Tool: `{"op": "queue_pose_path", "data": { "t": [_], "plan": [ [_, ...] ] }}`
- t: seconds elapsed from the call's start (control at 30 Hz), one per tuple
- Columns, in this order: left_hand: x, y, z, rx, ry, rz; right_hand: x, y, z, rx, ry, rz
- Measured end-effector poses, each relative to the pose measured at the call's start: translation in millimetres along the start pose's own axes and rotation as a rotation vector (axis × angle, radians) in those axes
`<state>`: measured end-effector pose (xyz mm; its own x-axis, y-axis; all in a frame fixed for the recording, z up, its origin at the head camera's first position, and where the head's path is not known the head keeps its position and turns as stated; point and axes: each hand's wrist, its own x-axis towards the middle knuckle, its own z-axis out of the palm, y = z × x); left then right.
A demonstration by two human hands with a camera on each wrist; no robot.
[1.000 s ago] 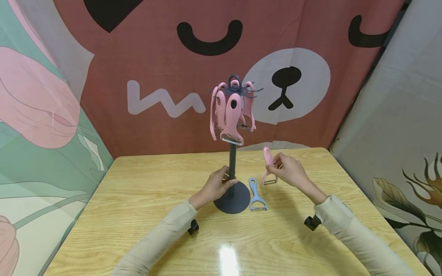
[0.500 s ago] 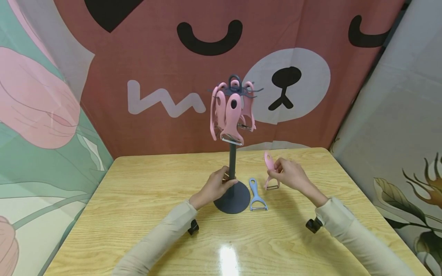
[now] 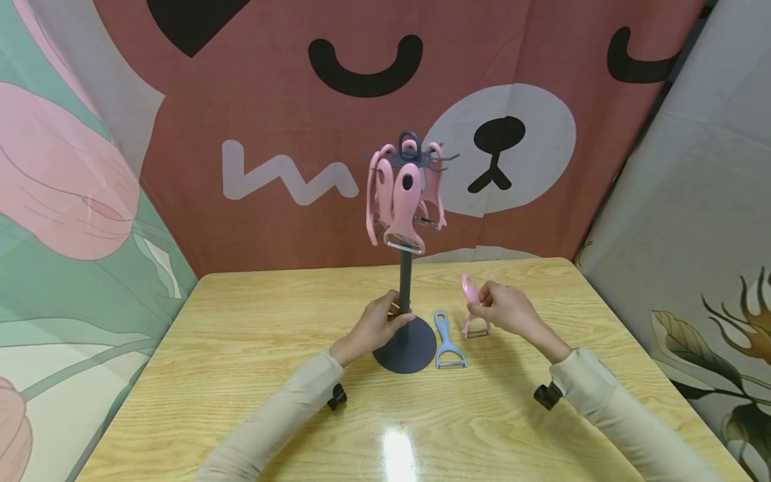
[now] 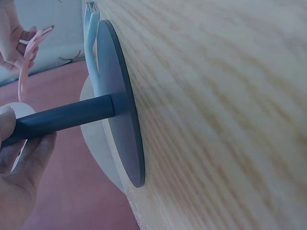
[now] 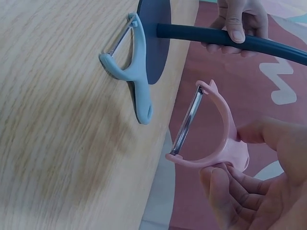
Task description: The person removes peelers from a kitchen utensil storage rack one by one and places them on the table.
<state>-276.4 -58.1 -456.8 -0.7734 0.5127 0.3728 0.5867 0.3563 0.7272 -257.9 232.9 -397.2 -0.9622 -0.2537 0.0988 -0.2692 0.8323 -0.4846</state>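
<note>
My left hand (image 3: 375,323) grips the dark pole (image 3: 405,284) of a hook stand low down, just above its round base (image 4: 125,120). Thumb and fingers lie on opposite sides of the pole in the right wrist view. Between thumb and fingers, my right hand (image 3: 508,308) pinches a pink peeler (image 5: 218,136) by its handle, off the table. Its blade end points down in the head view. A light blue peeler (image 3: 444,338) lies flat on the table, close beside the base. Several pink peelers (image 3: 405,201) hang from the hooks at the stand's top.
The light wooden table (image 3: 259,348) reaches back to a printed cloth (image 3: 271,100) with a cartoon face. More printed cloths hang at both sides. A few hooks (image 3: 450,158) on the stand's right side stick out bare.
My right hand and the pink peeler have shifted slightly down and toward me, with the peeler turning a little. The left hand, stand and blue peeler have stayed still.
</note>
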Motion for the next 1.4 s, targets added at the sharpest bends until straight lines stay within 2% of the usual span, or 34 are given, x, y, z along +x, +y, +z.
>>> {"op": "queue_pose_path", "data": {
  "t": [0.27,0.9,1.4],
  "plan": [
    [-0.4,-0.8,0.3,-0.004,-0.002,-0.003,-1.2,4,6,0.011,-0.051,0.016],
    [0.2,-0.7,0.4,0.002,-0.004,-0.014,-2.0,9,20,-0.069,-0.133,0.082],
    [0.4,0.1,0.6,0.017,-0.006,-0.025,-4.5,19,30,-0.075,-0.151,0.073]
  ]
}}
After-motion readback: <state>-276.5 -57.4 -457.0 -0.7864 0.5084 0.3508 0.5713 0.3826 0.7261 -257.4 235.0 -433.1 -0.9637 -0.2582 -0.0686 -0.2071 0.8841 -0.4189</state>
